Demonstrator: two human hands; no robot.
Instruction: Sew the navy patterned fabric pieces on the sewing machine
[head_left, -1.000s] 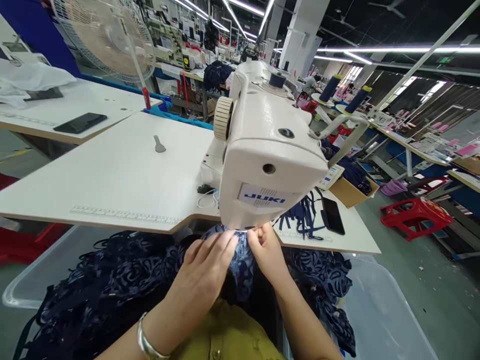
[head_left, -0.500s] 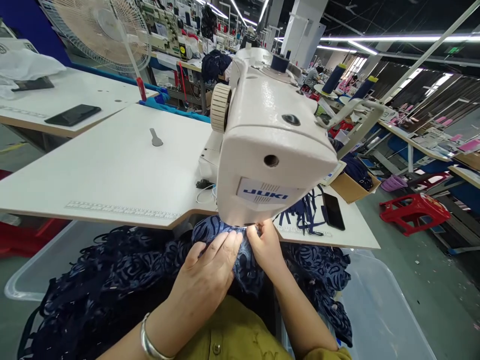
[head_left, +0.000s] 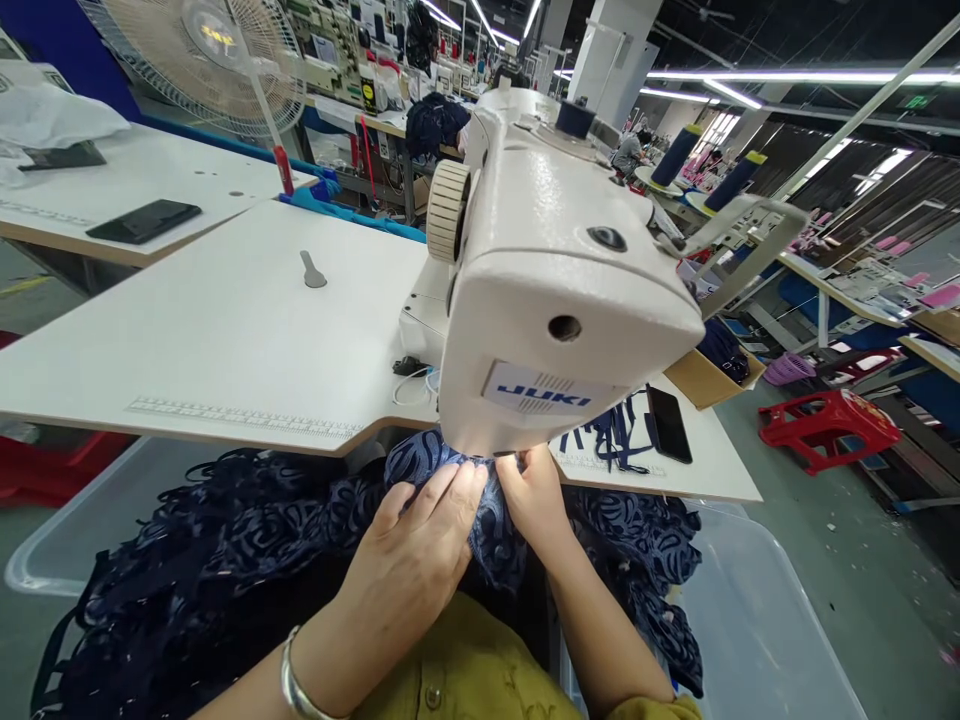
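Lying partly under the sewing-machine head: navy patterned fabric, its far edge being hidden. Left hand: resting on the fabric, fingers nearly together, apparently steadying it; the hidden thumb is leaving its grip uncertain. Right hand: fingers curling, thumb and forefinger pinching the fabric near the head, presumably holding the edge straight.

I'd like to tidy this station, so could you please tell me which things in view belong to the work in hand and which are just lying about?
In use:
- patterned navy fabric, under the left hand and at the right hand
- sewing machine above it

Apparently lying about:
- flat grey piece on the white table
- black phone on its right side
- red stool
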